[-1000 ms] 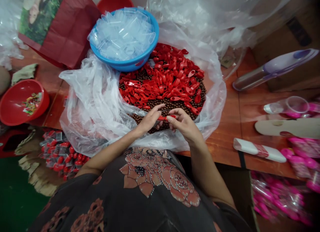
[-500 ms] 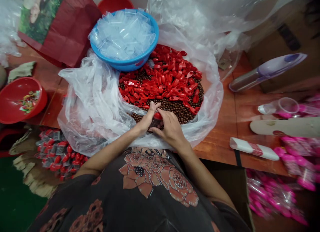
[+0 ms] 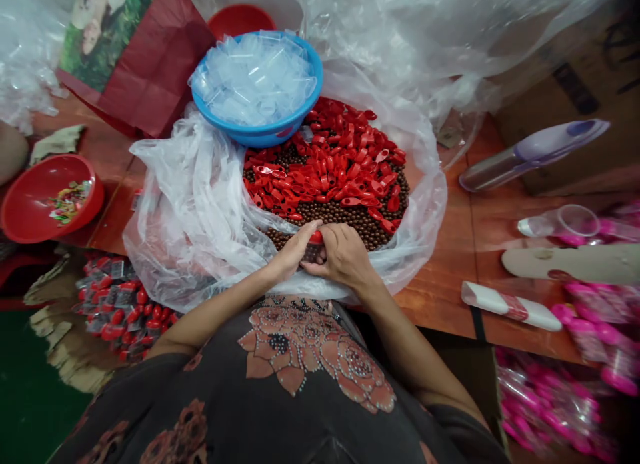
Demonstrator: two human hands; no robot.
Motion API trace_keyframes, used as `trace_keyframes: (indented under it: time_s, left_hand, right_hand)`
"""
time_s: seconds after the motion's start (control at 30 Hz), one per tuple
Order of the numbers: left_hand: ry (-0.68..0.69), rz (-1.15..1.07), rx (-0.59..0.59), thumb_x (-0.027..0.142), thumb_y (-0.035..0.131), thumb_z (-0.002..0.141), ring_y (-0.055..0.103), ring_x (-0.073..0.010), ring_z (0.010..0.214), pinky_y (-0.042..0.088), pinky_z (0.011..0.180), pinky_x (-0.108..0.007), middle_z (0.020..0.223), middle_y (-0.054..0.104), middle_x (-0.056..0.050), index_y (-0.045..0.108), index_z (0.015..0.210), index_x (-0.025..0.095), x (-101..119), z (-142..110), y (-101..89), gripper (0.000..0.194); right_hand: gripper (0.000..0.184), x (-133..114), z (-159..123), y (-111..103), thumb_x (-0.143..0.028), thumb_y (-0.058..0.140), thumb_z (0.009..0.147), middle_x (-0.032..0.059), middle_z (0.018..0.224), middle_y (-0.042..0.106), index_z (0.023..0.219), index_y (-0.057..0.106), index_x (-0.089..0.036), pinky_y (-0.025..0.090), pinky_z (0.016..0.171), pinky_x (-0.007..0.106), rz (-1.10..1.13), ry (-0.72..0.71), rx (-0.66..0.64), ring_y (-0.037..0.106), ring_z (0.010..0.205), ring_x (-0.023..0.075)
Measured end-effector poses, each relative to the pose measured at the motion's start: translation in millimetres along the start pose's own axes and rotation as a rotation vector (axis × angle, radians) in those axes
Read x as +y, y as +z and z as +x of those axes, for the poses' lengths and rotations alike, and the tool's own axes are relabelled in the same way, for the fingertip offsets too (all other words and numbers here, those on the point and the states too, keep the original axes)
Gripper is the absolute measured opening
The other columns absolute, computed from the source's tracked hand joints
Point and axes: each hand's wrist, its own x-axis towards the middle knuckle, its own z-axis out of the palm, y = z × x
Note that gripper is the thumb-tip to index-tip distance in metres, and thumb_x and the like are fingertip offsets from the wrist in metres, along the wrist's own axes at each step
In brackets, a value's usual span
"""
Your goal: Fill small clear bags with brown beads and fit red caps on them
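Both my hands close round one small clear container with a red cap point(image 3: 315, 237), dark with brown balls inside. My left hand point(image 3: 293, 254) presses its left side, and my right hand point(image 3: 345, 254) wraps the right side, thumb underneath. Just beyond my fingers lie loose brown balls point(image 3: 336, 217) on a sheet of clear plastic point(image 3: 193, 231). A heap of red whistle-shaped caps point(image 3: 340, 164) covers the balls farther back. Behind them stands a blue bowl point(image 3: 260, 134) piled with clear plastic containers point(image 3: 255, 77).
On the left, a red bowl point(image 3: 20, 207) holds small coloured bits, with a pile of filled red-capped containers point(image 3: 125, 304) lower down. A dark red bag point(image 3: 160, 64) stands at the back. Right are a purple-and-metal sealer-like tool point(image 3: 530, 151), a white tube point(image 3: 510, 304) and pink-capped containers point(image 3: 550, 391).
My hands have drawn slightly closer to my body and closed more tightly round the container. The whole view has shifted a little.
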Motion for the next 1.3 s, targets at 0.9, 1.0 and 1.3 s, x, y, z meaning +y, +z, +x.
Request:
trace_keyframes:
  time_s: [0.9,1.0,1.3]
  left_hand:
    - [0.008,-0.167,0.105,0.058,0.049,0.083,0.036,-0.009,0.035,0.027,0.038,-0.02,0.044,0.044,0.006,0.061,0.116,0.013,-1.4,-18.1,-10.5,0.057]
    - [0.133,-0.105,0.138,0.06,0.045,0.087,0.041,-0.0101,0.039,0.033,0.041,-0.021,0.049,0.049,0.004,0.06,0.116,0.016,15.8,-26.1,-30.4,0.055]
    - [0.645,0.626,1.211,0.041,0.053,0.088,0.054,-0.0124,0.068,0.045,0.061,-0.022,0.089,0.062,-0.004,0.059,0.105,0.016,144.9,-49.3,-273.3,0.031]
  right_hand:
    - [0.055,-19.4,19.8,19.3,-0.06,0.054,0.082,0.0147,0.086,0.065,0.103,0.061,-0.01,0.044,0.074,0.04,0.036,-0.132,0.046,0.055,0.08,0.0278]
    - [0.07,-25.4,28.3,19.1,-0.056,0.054,0.086,0.016,0.101,0.067,0.134,0.047,-0.005,0.047,0.082,0.042,0.141,-0.144,-0.047,0.059,0.092,0.029]
    - [0.048,-13.1,52.0,27.4,-0.027,0.055,0.092,0.0214,0.146,0.048,0.138,0.051,-0.014,0.048,0.101,0.047,0.082,-0.038,-0.236,0.055,0.125,0.0328]
